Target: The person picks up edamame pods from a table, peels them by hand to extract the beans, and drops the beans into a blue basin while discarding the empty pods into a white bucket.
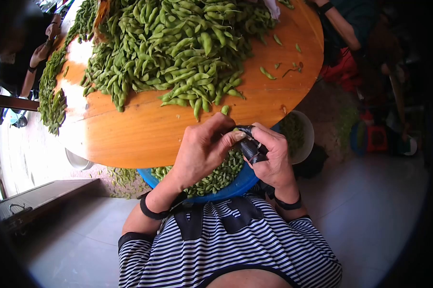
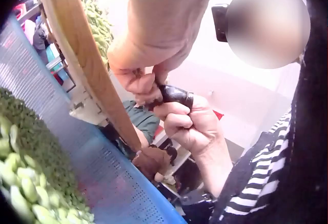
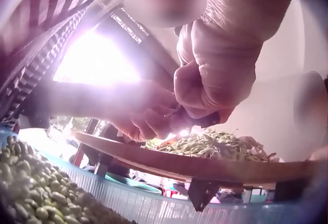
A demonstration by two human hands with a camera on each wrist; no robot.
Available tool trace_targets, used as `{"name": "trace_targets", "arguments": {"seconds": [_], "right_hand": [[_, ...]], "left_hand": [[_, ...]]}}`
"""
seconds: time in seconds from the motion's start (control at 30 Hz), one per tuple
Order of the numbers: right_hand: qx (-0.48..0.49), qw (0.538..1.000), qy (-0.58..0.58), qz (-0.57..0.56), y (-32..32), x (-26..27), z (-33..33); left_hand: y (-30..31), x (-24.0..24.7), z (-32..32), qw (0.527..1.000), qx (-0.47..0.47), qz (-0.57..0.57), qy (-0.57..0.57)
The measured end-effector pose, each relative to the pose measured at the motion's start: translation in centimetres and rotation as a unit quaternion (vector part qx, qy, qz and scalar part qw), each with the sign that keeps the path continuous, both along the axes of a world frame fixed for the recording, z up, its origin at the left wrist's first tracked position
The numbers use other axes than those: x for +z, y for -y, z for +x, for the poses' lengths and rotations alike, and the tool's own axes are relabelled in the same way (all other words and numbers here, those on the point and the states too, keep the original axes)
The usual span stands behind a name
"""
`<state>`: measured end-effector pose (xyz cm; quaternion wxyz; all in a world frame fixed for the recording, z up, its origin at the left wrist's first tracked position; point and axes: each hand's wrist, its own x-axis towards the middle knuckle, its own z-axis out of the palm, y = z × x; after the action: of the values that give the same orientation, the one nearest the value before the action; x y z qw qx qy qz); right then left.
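the left hand's fingertips are curling in and pinching what looks like an edamame pod, of which only a green sliver is showing, right against the tip of a small dark-handled tool. the right hand is clenching that tool, fingers wrapping its handle, thumb on top. both hands are meeting just off the near edge of the round wooden table, above a blue basin that is sitting at the person's lap, against the striped shirt.

the basin is holding a fair layer of shelled beans, so a good share of the work appears done. far more seems left: a big heap of whole pods is covering most of the table, with strays lying loose near the edge.

the head view is giving the layout and the heap, plus a white bowl just beyond the right hand. the left wrist view is showing the tool's glossy dark handle inside the right fist and the basin's perforated wall, which the head view is hiding. the right wrist view is looking up from beneath, showing the beans as small rounded pieces and the table's underside; glare is washing out the pod there.
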<state>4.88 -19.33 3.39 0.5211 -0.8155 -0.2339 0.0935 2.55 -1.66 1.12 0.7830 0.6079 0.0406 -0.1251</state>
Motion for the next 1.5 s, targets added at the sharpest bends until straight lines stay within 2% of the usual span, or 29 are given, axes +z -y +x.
{"name": "trace_targets", "arguments": {"seconds": [0.03,0.07,0.17,0.23,0.3,0.33,0.37,0.4,0.43,0.47,0.53,0.57,0.63,0.73,0.77,0.87,0.9,0.97,1.03,1.1,1.13,1.23,1.27,1.33,1.37,1.5], "right_hand": [[-0.009,1.000,0.017,-0.005,-0.1,0.0,-0.1],[-0.009,1.000,0.017,-0.005,-0.1,-0.1,-0.1],[-0.013,1.000,0.019,-0.010,0.1,-0.6,0.0],[-0.006,0.996,-0.075,0.037,0.2,-1.0,0.1],[-0.031,0.997,-0.064,0.017,-0.1,-1.6,-0.2],[-0.057,0.997,-0.055,-0.003,-0.3,-1.8,-0.4],[-0.057,0.997,-0.053,-0.001,-0.9,-1.6,-0.7],[-0.086,0.995,0.046,-0.018,-1.9,-1.4,-0.9],[-0.116,0.982,0.146,-0.035,-2.6,-1.2,-1.2],[-0.115,0.978,0.165,-0.062,-2.9,-1.1,-1.6],[-0.123,0.972,0.185,-0.082,-3.4,-1.5,-2.1],[-0.115,0.969,0.197,-0.095,-3.4,-1.6,-2.2],[-0.115,0.965,0.217,-0.092,-3.8,-1.6,-2.6],[-0.110,0.962,0.237,-0.082,-4.1,-1.9,-2.7],[-0.113,0.960,0.241,-0.085,-4.0,-1.9,-2.5],[-0.122,0.953,0.264,-0.078,-4.0,-1.8,-2.1],[-0.128,0.949,0.280,-0.067,-4.0,-1.7,-2.0],[-0.124,0.948,0.285,-0.070,-3.9,-1.5,-1.9],[-0.122,0.946,0.290,-0.072,-3.9,-1.4,-1.8],[-0.102,0.951,0.286,-0.059,-3.9,-1.3,-1.7],[-0.101,0.951,0.286,-0.059,-3.8,-1.2,-1.6],[-0.079,0.980,0.180,-0.027,-3.2,-1.0,-1.1],[-0.078,0.980,0.179,-0.028,-3.3,-1.1,-1.2],[-0.101,0.972,0.209,-0.049,-4.0,-1.3,-1.5],[-0.111,0.960,0.252,-0.056,-4.2,-1.9,-1.7],[-0.104,0.960,0.256,-0.048,-4.1,-1.6,-1.6]], "left_hand": [[-0.1,0.4,-0.1,0.985,-0.010,0.144,0.098],[-0.2,0.8,-0.1,0.939,-0.019,0.285,0.194],[-1.3,1.5,0.3,0.933,-0.047,0.286,0.214],[-2.0,1.8,0.3,0.930,-0.072,0.283,0.223],[-2.4,2.2,0.2,0.969,-0.105,0.193,0.111],[-2.2,1.5,0.0,0.969,-0.103,0.195,0.113],[-1.7,0.3,-0.3,0.990,-0.068,0.110,0.062],[-1.1,-0.3,-0.5,0.999,-0.032,0.025,0.012],[-0.3,-0.2,-0.7,1.000,-0.001,0.007,0.000],[0.3,0.4,-0.7,0.999,0.022,0.005,-0.030],[1.2,0.5,-1.1,0.993,0.086,-0.056,-0.063],[1.7,0.0,-1.3,0.993,0.086,-0.056,-0.059],[2.6,-0.9,-1.4,0.978,0.177,-0.109,-0.012],[3.3,-0.3,-1.6,0.970,0.195,-0.145,-0.027],[2.7,-0.4,-1.7,0.977,0.150,-0.148,-0.035],[2.8,-2.9,-2.0,0.970,0.120,-0.209,-0.029],[2.9,-2.4,-1.7,0.895,0.140,-0.397,-0.146],[3.4,0.3,-1.3,0.896,0.178,-0.378,-0.149],[3.2,0.7,-1.3,0.896,0.216,-0.357,-0.152],[2.2,-0.3,-1.4,0.926,0.161,-0.315,-0.133],[1.8,-0.2,-1.5,0.925,0.162,-0.316,-0.133],[0.9,0.2,-1.8,0.954,0.139,-0.215,-0.153],[0.8,-0.3,-1.8,0.954,0.139,-0.216,-0.154],[0.6,-1.1,-1.7,0.957,0.097,-0.262,-0.077],[0.7,-1.0,-1.7,0.957,0.097,-0.262,-0.078],[2.0,0.8,-1.2,0.926,0.176,-0.304,-0.140]]}}
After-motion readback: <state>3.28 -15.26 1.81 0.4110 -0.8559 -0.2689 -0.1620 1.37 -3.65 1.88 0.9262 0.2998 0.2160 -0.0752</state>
